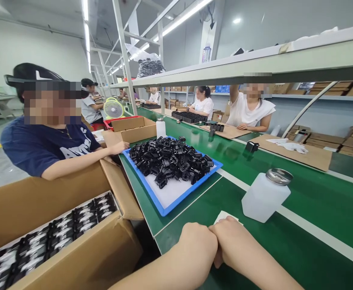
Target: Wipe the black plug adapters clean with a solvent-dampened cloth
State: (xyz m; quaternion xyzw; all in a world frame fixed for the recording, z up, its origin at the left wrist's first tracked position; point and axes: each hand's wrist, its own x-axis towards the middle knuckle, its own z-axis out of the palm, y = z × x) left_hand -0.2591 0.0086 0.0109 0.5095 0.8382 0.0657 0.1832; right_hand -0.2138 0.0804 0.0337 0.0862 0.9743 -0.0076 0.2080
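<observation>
My left hand (198,245) and my right hand (235,241) rest side by side on the green belt (300,201) at the bottom middle, knuckles touching and fingers curled under. A white corner of a cloth or paper (224,216) sticks out just beyond the knuckles; whether a hand grips it is hidden. A white plastic bottle with a metal cap (265,196) stands to the right of my hands. A blue tray (167,207) heaped with several black plastic parts (170,159) lies ahead to the left.
An open cardboard box (82,249) of black parts in rows stands at my left. A person in a dark blue shirt (43,147) sits beside it, one hand at the tray. Other people sit across the belt. A shelf (255,60) runs overhead.
</observation>
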